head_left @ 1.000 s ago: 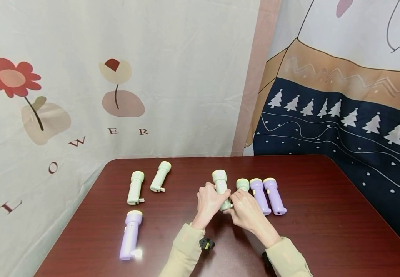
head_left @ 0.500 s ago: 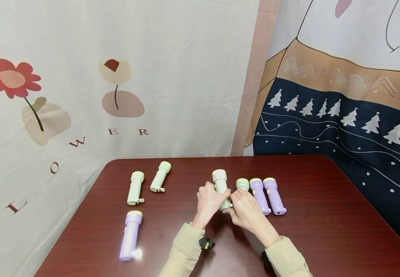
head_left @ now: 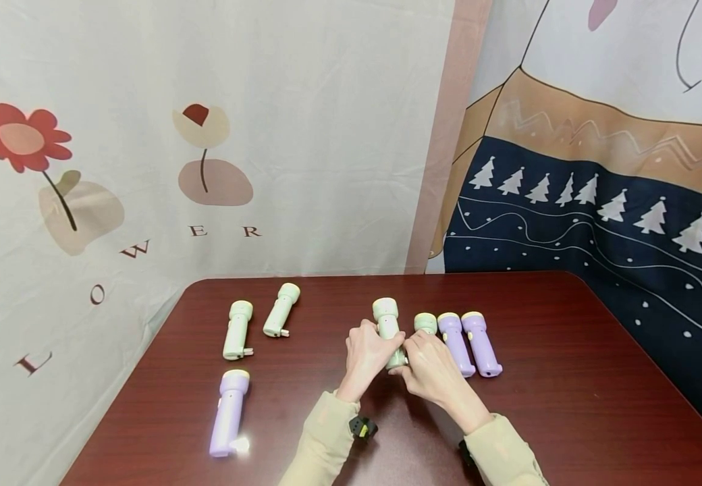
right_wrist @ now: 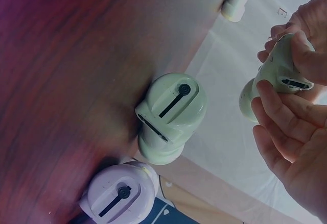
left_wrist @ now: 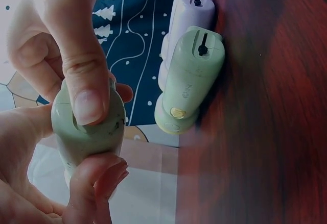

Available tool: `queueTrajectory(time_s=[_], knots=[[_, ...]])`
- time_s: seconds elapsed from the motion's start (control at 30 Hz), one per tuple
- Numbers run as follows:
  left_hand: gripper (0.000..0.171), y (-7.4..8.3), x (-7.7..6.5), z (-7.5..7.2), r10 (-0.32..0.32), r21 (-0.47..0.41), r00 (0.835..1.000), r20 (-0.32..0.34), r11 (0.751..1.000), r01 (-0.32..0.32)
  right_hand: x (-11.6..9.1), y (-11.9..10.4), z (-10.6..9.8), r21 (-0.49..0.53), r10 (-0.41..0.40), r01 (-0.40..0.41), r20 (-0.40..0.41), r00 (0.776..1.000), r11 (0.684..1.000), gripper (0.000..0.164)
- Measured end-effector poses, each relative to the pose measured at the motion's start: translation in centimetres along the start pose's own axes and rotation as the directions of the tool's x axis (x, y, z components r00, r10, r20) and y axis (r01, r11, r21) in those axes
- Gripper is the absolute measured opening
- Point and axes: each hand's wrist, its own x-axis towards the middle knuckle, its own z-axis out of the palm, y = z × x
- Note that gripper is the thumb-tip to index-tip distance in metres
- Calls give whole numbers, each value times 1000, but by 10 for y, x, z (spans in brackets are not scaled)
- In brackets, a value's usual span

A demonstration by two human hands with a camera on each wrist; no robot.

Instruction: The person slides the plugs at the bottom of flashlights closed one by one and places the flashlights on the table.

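Note:
My left hand (head_left: 367, 354) grips a light green flashlight (head_left: 385, 314) at mid-table, its head pointing away from me. My right hand (head_left: 435, 368) pinches the flashlight's near end. In the left wrist view, the right thumb (left_wrist: 88, 99) presses on the end of the green body, while the left thumb (left_wrist: 94, 175) lies against its side. From the right wrist view, right fingers (right_wrist: 278, 112) touch the body beside a dark slot. Just right of the hands lies a second green flashlight (head_left: 426, 322), partly hidden by my right hand.
Two purple flashlights (head_left: 455, 343) lie side by side at the right. On the left are two green flashlights (head_left: 238, 331) with small prongs sticking out sideways, and one purple flashlight (head_left: 229, 412) nearer me. The brown table (head_left: 570, 378) ends at a printed curtain (head_left: 327, 169).

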Motion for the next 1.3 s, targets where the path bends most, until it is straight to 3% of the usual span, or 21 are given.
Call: queueTrajectory(time_s=[0.77,1.0,1.3], knots=[[37,-2,-1,1,-19,-3,1000,3,1000,19,1,-1,0,-13,2,-2,37,999,1000,39],[38,-7,1,3,24,1,1000,0,1000,-24,-1,0,2,-24,-2,3,47,999,1000,41],[42,-13,6,0,44,22,998,54,999,-45,-2,3,5,-11,17,-16,89,996,1000,43]])
